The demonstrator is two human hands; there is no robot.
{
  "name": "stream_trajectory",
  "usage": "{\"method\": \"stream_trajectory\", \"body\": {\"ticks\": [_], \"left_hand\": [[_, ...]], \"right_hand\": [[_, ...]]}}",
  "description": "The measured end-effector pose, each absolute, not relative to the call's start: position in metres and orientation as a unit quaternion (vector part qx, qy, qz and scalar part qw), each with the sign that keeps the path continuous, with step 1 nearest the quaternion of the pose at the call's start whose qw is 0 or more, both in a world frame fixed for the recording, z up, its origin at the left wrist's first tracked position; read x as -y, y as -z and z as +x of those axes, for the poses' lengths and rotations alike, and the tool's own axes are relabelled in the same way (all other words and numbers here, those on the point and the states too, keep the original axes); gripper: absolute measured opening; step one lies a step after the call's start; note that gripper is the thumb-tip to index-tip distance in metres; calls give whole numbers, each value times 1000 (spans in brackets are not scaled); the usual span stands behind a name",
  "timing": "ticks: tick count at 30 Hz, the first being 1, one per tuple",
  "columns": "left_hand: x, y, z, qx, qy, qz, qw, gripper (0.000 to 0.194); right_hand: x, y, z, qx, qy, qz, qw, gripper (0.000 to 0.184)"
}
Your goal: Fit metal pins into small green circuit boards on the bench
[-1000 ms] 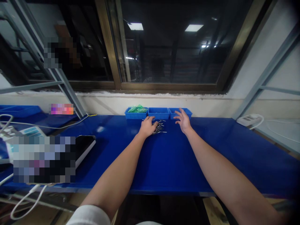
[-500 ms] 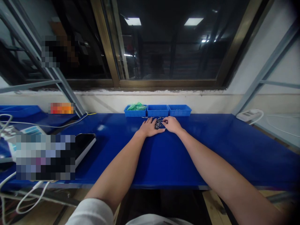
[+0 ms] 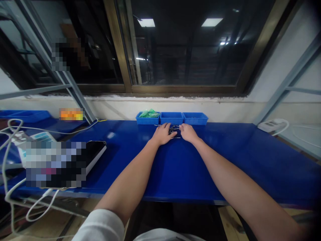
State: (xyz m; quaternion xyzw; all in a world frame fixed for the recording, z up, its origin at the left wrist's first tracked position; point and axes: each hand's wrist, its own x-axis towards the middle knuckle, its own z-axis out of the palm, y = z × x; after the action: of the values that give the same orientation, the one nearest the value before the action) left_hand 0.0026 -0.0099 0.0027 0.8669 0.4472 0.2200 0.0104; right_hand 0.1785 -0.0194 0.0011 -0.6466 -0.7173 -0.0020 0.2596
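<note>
A small pile of thin metal pins (image 3: 174, 130) lies on the blue tabletop (image 3: 175, 160) just in front of three small blue bins. My left hand (image 3: 163, 134) rests on the left side of the pile, fingers curled over it. My right hand (image 3: 188, 132) presses in from the right, fingers bent toward the pins. Both hands touch the pile; what the fingers grip is hidden. The left bin (image 3: 147, 118) holds green plastic bags. The middle bin (image 3: 172, 118) and right bin (image 3: 195, 118) show no contents from here.
A dark flat device (image 3: 94, 154) lies at the left of the table beside white cables (image 3: 15, 134). A white power strip (image 3: 272, 125) sits at the far right by a grey metal frame. A dark window runs behind the bins.
My right hand came down from above the right bin onto the right side of the pin pile. Both hands have since closed in around the pile.
</note>
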Motion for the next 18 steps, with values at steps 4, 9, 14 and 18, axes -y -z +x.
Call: {"method": "stream_trajectory", "body": {"ticks": [4,9,14,18], "left_hand": [[12,-10,6,-391,-285,875,-17,32],[13,-14,6,-376,-320,870,-23,22],[13,-14,5,-381,-314,869,-20,26],[16,-16,5,-379,-312,871,-2,28]], "right_hand": [[24,-6,177,738,12,-597,315,36],[27,-8,172,735,-61,-547,396,34],[26,-6,172,690,-275,-458,488,25],[27,-9,174,651,-341,-426,527,32]]}}
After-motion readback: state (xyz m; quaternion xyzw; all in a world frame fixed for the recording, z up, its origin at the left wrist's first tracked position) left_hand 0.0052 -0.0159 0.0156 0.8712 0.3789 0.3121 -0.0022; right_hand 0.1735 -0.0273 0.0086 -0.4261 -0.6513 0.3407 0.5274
